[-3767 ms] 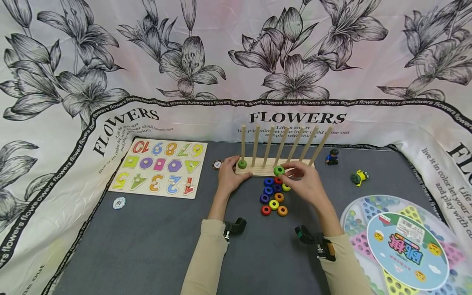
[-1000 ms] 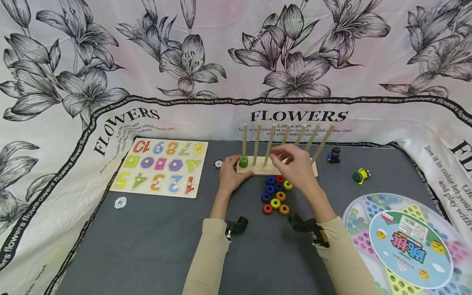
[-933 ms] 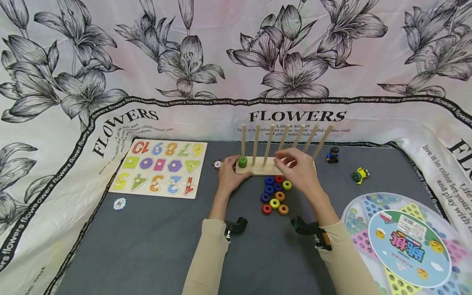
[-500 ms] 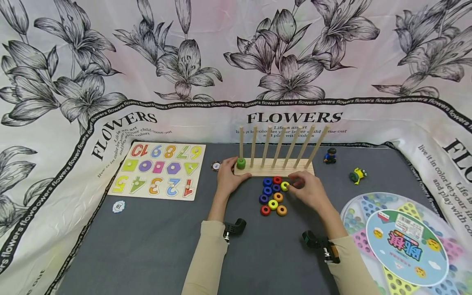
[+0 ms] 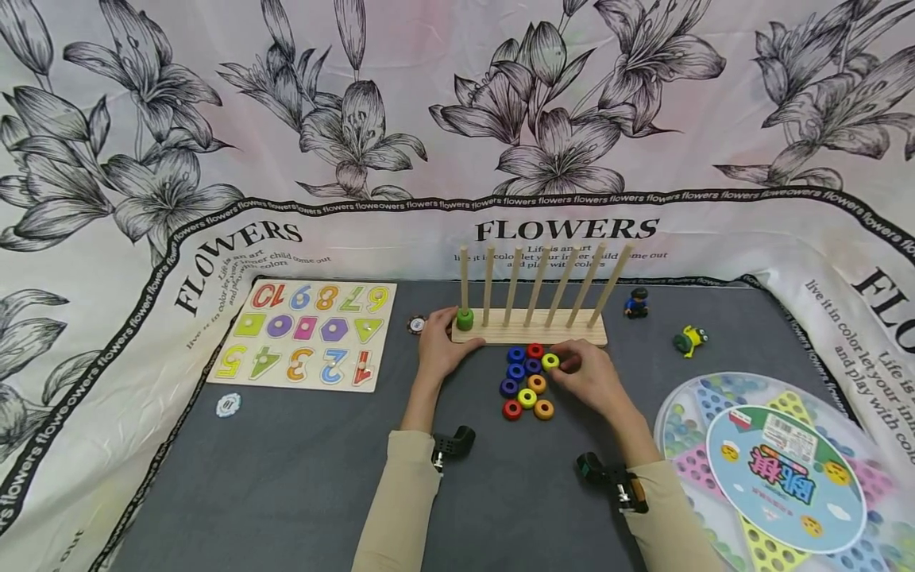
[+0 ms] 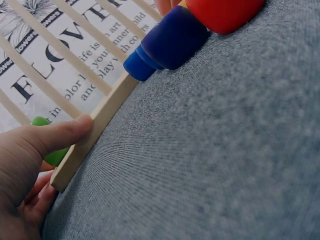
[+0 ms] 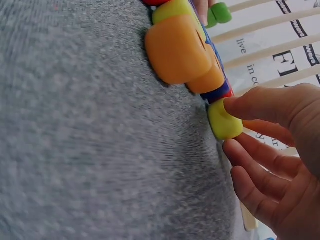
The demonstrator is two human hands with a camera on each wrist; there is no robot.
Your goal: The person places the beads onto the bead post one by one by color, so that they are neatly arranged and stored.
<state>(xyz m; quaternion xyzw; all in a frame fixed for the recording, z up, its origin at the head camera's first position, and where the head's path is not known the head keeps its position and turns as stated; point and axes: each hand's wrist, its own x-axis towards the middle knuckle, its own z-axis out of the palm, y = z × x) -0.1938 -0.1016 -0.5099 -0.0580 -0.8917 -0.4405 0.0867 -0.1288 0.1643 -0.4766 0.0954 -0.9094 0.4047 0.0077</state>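
1. Right hand (image 5: pixel 593 377) sits on the grey surface (image 5: pixel 300 477) at the right edge of the loose ring cluster; thumb and forefinger pinch the yellow-green ring (image 5: pixel 550 361), other fingers (image 7: pixel 255 190) loosely spread (the right wrist view shows the pinch clearly).
2. That ring is still down on the surface, touching the neighbouring rings, just near of the peg board (image 5: pixel 529 327).
3. Left hand (image 5: pixel 438 349) rests at the left end of the peg board, thumb pressed along its near edge, fingers relaxed and not wrapped round anything.
4. The peg board is a wooden base with seven upright pegs, standing at the far middle of the surface. A green ring (image 5: pixel 465 319) sits low on the leftmost peg, just beside the left thumb.
5. The loose cluster lies between the two hands: blue rings (image 5: pixel 516 355) at the far left, a red ring (image 5: pixel 534 350) at the far side, an orange ring (image 5: pixel 544 409) and another red ring (image 5: pixel 511 409) at the near side.
6. Elsewhere: a number puzzle board (image 5: pixel 303 334) at left, a small round token (image 5: pixel 227 405) near of it, a blue toy figure (image 5: pixel 635 302) and a yellow toy (image 5: pixel 689 340) at far right, and a bagged checkers game (image 5: pixel 779 469) at near right.
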